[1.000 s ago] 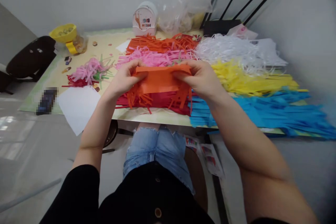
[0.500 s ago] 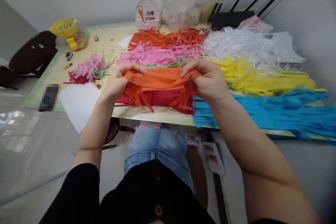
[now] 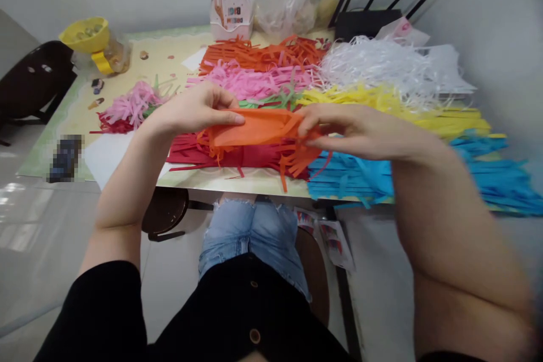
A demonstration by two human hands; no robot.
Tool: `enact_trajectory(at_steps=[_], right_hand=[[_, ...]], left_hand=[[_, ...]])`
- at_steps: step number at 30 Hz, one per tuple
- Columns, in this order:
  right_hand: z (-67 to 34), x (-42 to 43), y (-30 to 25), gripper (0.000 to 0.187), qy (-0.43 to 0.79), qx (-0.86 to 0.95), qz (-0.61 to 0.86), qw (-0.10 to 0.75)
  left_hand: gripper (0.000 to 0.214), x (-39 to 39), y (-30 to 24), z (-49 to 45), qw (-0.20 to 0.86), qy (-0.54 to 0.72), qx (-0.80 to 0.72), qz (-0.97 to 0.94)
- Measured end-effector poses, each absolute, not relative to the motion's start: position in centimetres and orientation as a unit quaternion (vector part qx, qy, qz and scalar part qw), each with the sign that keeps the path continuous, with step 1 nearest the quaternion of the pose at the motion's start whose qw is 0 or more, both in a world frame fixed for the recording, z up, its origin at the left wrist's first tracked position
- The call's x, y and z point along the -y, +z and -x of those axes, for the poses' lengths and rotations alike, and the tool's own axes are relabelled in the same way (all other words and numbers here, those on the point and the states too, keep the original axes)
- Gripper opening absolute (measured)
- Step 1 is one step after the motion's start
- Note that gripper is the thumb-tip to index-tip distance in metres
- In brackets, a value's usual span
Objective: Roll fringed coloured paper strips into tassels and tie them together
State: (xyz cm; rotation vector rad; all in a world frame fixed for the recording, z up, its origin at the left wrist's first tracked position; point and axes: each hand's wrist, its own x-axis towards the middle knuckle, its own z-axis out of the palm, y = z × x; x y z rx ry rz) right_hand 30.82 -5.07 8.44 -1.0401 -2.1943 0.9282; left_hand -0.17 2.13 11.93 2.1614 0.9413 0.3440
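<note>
A fringed orange paper piece [image 3: 254,129] is held above the table's near edge, lying nearly flat, its cut strips dangling. My left hand [image 3: 190,110] pinches its left end with thumb and fingers. My right hand [image 3: 356,131] grips the right end, fingers pressed together over the paper. Directly beneath lies a stack of fringed red paper [image 3: 237,155]. Blue fringed paper [image 3: 352,178] lies to the right of that.
The table [image 3: 169,62] carries heaps of cut paper: orange [image 3: 263,55], pink [image 3: 250,80], white [image 3: 382,68], yellow [image 3: 424,113]. A small pink bundle [image 3: 131,107], white sheet [image 3: 102,155], yellow bowl [image 3: 85,37], white box [image 3: 231,5], plastic bag [image 3: 297,8] and dark chair [image 3: 29,82] are around.
The orange paper has been lowered and turned flatter. My left hand shifted left and up; my right hand stretched out sideways, the forearm swinging right.
</note>
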Motion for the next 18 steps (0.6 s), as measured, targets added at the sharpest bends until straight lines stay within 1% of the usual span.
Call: enact_trajectory(at_steps=[1,2,3,5,7,8,10,11,13,14,18], right_hand=[[-31.7,5.2,9.2,0.028,0.327,0.828,0.394,0.227],[-32.1,5.2,10.0,0.033,0.289,0.834,0.416,0.218],[-32.1,5.2,10.7,0.038,0.243,0.831,0.443,0.234],[-30.8,4.9,11.5,0.043,0.177,0.813,0.466,0.3],[-28.7,4.2,11.2,0.049,0.204,0.815,0.442,0.315],[-27.8,3.7,10.7,0.045,0.232,0.818,0.434,0.296],[-26.5,2.8,9.5,0.024,0.279,0.81,0.443,0.267],[-26.3,2.5,8.9,0.022,0.295,0.798,0.455,0.264],[-26.4,2.3,8.2,0.034,0.319,0.77,0.472,0.286],[-26.5,2.4,8.1,0.037,0.329,0.759,0.475,0.3],[-27.0,3.2,8.8,0.037,0.351,0.741,0.469,0.329]], left_hand=[[0.026,-2.2,12.2,0.2,0.345,0.13,-0.366,-0.855],[0.025,-2.2,12.3,0.1,0.32,0.127,-0.366,-0.864],[0.024,-2.1,12.4,-0.1,0.299,0.128,-0.368,-0.871],[0.021,-2.0,12.4,-0.7,0.273,0.141,-0.372,-0.876],[0.018,-1.7,12.3,-1.1,0.268,0.166,-0.375,-0.872],[0.018,-1.5,12.3,-1.2,0.268,0.175,-0.376,-0.869],[0.021,-1.2,12.5,-1.0,0.268,0.18,-0.383,-0.865],[0.023,-1.0,12.6,-0.8,0.27,0.178,-0.388,-0.863],[0.027,-0.7,12.9,-0.2,0.282,0.173,-0.396,-0.856],[0.028,-0.6,12.9,0.1,0.294,0.174,-0.397,-0.852],[0.03,-0.3,13.0,0.8,0.336,0.198,-0.39,-0.834]])
